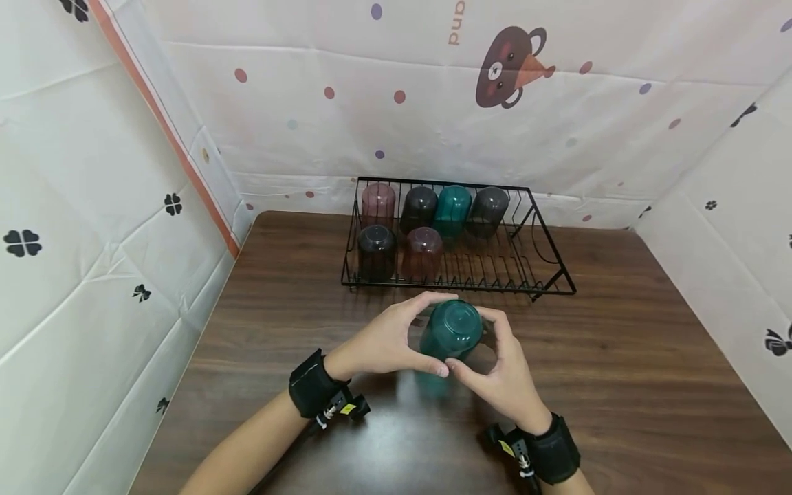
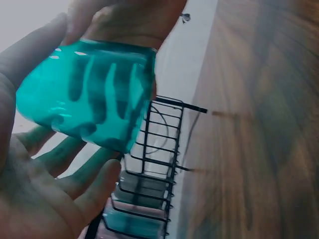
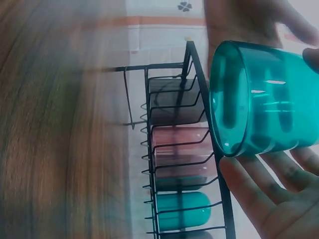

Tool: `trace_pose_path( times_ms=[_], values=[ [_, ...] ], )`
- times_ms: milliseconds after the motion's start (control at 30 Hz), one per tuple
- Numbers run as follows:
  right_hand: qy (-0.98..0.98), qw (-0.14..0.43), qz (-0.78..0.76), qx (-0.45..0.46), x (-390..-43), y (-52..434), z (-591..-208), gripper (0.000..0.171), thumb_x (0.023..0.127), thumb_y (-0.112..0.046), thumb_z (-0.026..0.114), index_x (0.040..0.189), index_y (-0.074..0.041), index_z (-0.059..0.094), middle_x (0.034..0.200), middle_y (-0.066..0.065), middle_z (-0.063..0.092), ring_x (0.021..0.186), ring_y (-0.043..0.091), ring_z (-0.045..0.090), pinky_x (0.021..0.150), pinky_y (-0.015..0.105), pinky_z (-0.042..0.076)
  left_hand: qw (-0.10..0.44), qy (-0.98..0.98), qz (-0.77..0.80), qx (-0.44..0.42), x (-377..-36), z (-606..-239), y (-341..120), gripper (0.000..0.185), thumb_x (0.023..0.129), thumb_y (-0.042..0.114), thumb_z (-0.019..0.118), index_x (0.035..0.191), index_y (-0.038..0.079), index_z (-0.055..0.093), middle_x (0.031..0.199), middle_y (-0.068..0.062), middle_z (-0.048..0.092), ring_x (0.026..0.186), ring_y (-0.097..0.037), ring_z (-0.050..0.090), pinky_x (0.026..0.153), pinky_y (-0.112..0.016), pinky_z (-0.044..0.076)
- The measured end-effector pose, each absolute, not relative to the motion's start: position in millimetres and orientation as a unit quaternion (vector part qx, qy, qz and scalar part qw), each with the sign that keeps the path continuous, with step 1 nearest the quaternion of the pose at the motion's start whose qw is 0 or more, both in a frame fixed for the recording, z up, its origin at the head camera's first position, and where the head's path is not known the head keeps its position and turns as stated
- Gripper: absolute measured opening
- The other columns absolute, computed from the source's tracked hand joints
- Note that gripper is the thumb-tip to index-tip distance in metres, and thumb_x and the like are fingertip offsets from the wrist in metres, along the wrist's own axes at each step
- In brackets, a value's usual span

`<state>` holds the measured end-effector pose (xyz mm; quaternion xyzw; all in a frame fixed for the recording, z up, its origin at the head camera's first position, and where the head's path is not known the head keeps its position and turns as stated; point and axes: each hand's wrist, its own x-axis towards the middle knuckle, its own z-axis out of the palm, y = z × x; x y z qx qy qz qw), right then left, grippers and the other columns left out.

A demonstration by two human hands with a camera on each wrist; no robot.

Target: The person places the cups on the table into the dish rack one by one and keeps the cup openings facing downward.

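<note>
Between both hands, above the wooden table, is a teal transparent cup [image 1: 454,328], mouth down with its round base facing up. My left hand [image 1: 396,337] holds its left side, thumb in front and fingers reaching round the back. From the right, my right hand [image 1: 504,364] grips it the same way, the two thumb tips close together on the near side. In the left wrist view the cup [image 2: 94,94] shows finger shapes through its wall. The cup's open rim [image 3: 229,99] appears in the right wrist view.
Just beyond the hands stands a black wire rack [image 1: 495,271] holding several upturned cups. Its back row has a pink cup [image 1: 378,203], dark grey ones and a teal cup [image 1: 454,210]; a dark cup [image 1: 377,254] and pink cup [image 1: 423,254] stand in front. Printed cloth surrounds the wooden table [image 1: 619,344].
</note>
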<state>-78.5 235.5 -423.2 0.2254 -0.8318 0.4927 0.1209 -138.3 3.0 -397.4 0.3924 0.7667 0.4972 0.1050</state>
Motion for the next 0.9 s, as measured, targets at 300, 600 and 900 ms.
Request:
trace_pose_path(
  times_ms=[300,600,900],
  values=[
    [-0.825,0.093,0.501,0.245,-79.4,241.1,-425.0,0.080,0.082,-0.001,0.082,0.148,-0.017,0.041,0.140,0.002,0.059,0.124,0.011,0.060,0.096,0.029,0.055,0.099,0.768,0.492,0.398,-144.7,-405.8,2.0,0.087,0.077,0.040,0.090,0.149,0.033,0.042,0.144,0.014,0.056,0.132,-0.011,0.054,0.110,-0.043,0.046],
    [-0.831,0.112,0.489,0.240,-84.7,254.4,-422.4,0.058,0.095,0.001,0.064,0.148,-0.016,0.048,0.139,0.004,0.060,0.121,0.010,0.059,0.095,0.025,0.051,0.109,0.781,0.481,0.383,-145.0,-406.0,2.5,0.084,0.080,0.046,0.086,0.149,0.037,0.039,0.134,0.015,0.060,0.122,-0.008,0.059,0.100,-0.038,0.052],
    [-0.904,0.276,0.318,0.074,-99.0,280.7,-427.5,0.069,0.089,-0.019,0.077,0.149,-0.003,0.045,0.161,0.020,0.033,0.145,0.044,0.030,0.107,0.066,0.032,0.054,0.789,0.484,0.375,-146.6,-393.9,8.9,0.093,0.083,0.041,0.085,0.155,0.049,0.026,0.141,0.009,0.057,0.122,-0.007,0.059,0.096,-0.037,0.055]
  ],
)
